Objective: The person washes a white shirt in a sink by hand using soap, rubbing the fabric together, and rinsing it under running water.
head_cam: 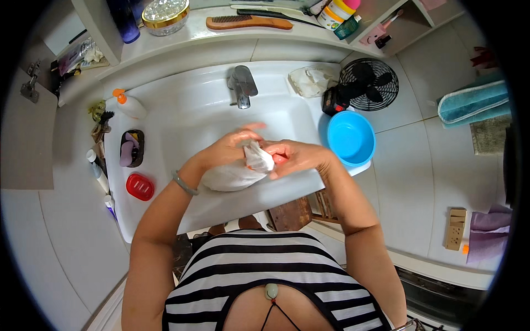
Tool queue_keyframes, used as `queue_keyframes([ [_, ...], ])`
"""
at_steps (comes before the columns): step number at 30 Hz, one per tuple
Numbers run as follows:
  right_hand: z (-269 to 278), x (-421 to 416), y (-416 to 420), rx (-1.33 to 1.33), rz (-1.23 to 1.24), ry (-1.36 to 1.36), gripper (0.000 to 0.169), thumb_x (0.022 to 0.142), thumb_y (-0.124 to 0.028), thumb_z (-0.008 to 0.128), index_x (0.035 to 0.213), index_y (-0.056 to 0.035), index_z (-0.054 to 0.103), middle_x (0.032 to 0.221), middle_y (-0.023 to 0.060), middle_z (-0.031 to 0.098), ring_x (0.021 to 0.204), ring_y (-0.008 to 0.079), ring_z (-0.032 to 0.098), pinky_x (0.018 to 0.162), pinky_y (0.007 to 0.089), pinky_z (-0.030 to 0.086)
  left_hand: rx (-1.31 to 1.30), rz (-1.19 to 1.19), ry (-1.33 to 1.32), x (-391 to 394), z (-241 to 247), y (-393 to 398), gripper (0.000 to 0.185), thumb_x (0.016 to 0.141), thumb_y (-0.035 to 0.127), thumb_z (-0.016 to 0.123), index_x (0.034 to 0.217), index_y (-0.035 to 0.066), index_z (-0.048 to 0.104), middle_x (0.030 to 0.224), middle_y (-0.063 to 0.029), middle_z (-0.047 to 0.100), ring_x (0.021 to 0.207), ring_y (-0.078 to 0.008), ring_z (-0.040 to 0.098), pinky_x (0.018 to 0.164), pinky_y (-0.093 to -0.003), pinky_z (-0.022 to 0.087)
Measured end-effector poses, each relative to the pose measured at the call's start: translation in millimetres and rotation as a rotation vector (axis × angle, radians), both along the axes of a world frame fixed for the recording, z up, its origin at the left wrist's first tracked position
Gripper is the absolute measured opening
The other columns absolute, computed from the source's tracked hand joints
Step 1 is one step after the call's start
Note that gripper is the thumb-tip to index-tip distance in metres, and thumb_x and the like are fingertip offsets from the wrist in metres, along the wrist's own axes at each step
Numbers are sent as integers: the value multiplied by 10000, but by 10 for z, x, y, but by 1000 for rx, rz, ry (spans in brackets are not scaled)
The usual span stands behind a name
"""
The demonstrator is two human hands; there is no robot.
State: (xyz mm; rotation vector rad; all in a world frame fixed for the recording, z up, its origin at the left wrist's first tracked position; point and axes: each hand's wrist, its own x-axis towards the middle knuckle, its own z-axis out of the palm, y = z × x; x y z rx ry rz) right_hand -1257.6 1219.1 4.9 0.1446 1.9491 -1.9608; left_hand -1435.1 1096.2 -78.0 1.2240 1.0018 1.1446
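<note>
A wet white cloth (234,177) hangs bunched between my hands, its lower part spread at the front of the white washbasin (285,111). My left hand (230,145) holds the bunched end from the left; its fingertips are blurred and partly raised. From the right, my right hand (300,156) grips the cloth together with a pinkish-red piece (280,158), which looks like soap but is mostly covered by the fingers. A small orange-red spot shows on the cloth. Beyond my hands stands the chrome faucet (243,86).
On the basin's left rim are a pump bottle (131,106), a dark soap dish (132,149) with purple soap and a red soap dish (140,187). At right sit a blue bowl (351,138) and a black fan (368,85). A shelf (190,39) holds a wooden comb (248,22).
</note>
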Motion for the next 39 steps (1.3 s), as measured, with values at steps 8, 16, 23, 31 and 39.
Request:
queue_keyframes([
  [8,1056,318,480,211,-64,203,281,668,-162,745,851,-24,582,1038,71,513,964,178,465,870,281,363,57,46,760,-535,117,36,461,638,355,755,855,-15,588,805,-129,505,870,-271,464,809,-356,380],
  [16,1649,972,802,412,-498,261,261,652,-226,733,779,-65,571,1061,87,512,986,186,481,884,299,366,433,182,444,-561,1555,-250,331,678,213,747,849,-7,569,849,-68,529,867,-207,480,835,-345,391],
  [23,200,715,661,124,-783,37,184,781,-153,683,879,-73,550,1108,58,515,964,109,497,821,249,402,-129,462,-123,-134,486,-227,158,777,-23,585,931,12,579,829,29,549,820,-74,510,800,-240,411],
  [31,-267,313,114,73,-825,287,152,790,-108,665,870,-44,553,1068,60,517,952,119,504,832,254,407,60,234,-482,-370,151,-784,454,812,278,633,1196,76,497,1035,-31,562,874,-182,576,797,-293,456],
  [39,-1002,-100,50,364,-691,166,146,788,-78,664,867,-34,550,1053,74,519,973,164,512,858,281,401,-356,-58,-999,405,-620,-417,749,791,251,537,1433,52,205,1288,-129,446,1013,-232,551,806,-370,493],
])
